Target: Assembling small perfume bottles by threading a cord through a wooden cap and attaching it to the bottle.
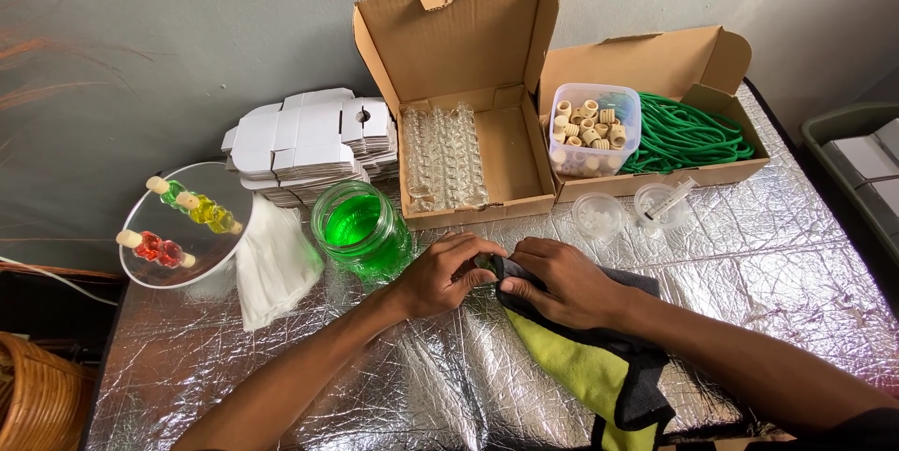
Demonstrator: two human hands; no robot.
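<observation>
My left hand (445,275) and my right hand (560,280) meet at the middle of the foil-covered table (768,254). Both close around a small item wrapped in the dark end of a black and yellow-green cloth (599,367); the item itself is mostly hidden by fingers and cloth. The cloth lies under my right wrist and runs toward the near edge. A glass jar of green liquid (361,226) stands just left of my left hand.
An open cardboard box (468,86) holds clear glass bottles (445,156). A second box (655,76) holds a tub of corks (593,125) and green cord (688,133). Flat white cartons (314,142), a plate with filled bottles (183,221), white cloth (272,264), two small cups (599,215).
</observation>
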